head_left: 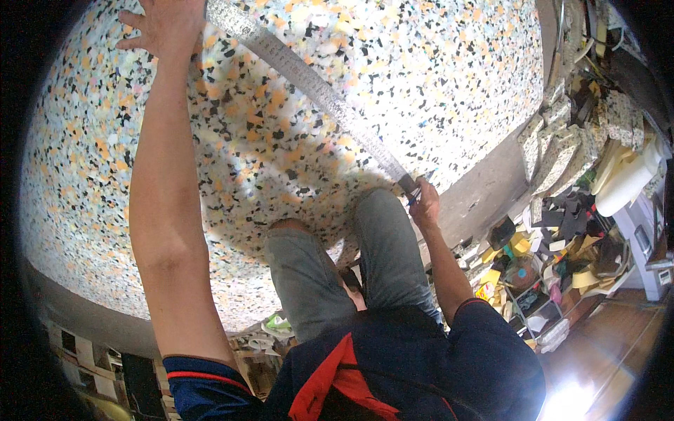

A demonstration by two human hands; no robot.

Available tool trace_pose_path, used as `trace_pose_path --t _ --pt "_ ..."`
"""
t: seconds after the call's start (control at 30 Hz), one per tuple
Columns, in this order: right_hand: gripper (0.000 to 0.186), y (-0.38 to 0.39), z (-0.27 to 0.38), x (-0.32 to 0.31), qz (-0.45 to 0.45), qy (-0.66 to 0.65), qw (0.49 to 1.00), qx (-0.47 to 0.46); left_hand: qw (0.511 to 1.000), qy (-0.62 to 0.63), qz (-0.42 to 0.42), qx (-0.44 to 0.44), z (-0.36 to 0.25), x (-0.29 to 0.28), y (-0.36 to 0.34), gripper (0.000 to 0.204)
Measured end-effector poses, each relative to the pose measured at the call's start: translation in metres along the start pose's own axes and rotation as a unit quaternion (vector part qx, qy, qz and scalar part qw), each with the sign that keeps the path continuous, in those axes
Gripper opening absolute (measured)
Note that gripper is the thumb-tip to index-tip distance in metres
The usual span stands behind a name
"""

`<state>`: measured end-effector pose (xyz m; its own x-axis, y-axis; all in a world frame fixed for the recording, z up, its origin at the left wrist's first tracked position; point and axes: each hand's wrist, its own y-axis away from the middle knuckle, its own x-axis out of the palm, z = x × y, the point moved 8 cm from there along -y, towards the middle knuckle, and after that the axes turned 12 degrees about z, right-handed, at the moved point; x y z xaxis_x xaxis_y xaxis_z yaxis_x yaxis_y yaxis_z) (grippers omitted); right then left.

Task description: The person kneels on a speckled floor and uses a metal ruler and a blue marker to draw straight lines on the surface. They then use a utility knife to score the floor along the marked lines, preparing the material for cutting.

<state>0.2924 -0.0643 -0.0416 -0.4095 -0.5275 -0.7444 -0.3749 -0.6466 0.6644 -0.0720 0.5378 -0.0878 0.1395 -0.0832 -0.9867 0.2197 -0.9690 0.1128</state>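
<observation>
A broad slab of rebonded foam (281, 133), speckled in orange, black, white and pale green, fills most of the view and serves as the working surface; the person kneels on it, both knees in grey trousers (344, 274) pressing into the near part. Beyond its right edge runs a strip of bare grey-brown board (484, 189). To the right of that lies a cluttered floor area: stacked offcut blocks of the same speckled foam (562, 140), a heap of yellow and black scraps (569, 245), and a white plastic jug (628, 182) near the rim. At lower right the wooden floor (604, 344) catches a bright glare.

A long metal straightedge (316, 88) lies diagonally across the foam, from the top centre down to the right, flat on the surface.

The left hand (165, 28) stretches far out, fingers spread wide, palm pressing down beside the upper end of the straightedge, touching it. The right hand (423, 200) sits at the lower end, fingers curled narrowly around a small dark-tipped tool (414, 191), whether a marker or a blade I cannot tell, held against the ruler's end.
</observation>
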Motion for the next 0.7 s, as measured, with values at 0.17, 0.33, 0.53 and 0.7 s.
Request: trace_pose_path --t 0.17,0.33,0.53,0.7 --pt "0.055 0.006 0.018 -0.020 -0.045 -0.023 0.997 -0.056 1.000 -0.002 0.005 0.010 0.003 0.004 -0.007 0.071" --pt "0.052 0.016 0.046 -0.077 -0.083 0.015 0.993 -0.082 0.974 0.111 0.002 0.197 0.023 -0.002 -0.017 0.074" --pt "0.046 -0.120 0.176 -0.161 -0.097 -0.180 0.968 -0.144 0.992 0.019 0.028 0.121 0.052 -0.005 -0.011 0.077" --pt "0.043 -0.293 0.399 -0.245 -0.178 -0.118 0.916 -0.340 0.989 0.093 0.023 0.115 0.049 -0.023 -0.006 0.067"
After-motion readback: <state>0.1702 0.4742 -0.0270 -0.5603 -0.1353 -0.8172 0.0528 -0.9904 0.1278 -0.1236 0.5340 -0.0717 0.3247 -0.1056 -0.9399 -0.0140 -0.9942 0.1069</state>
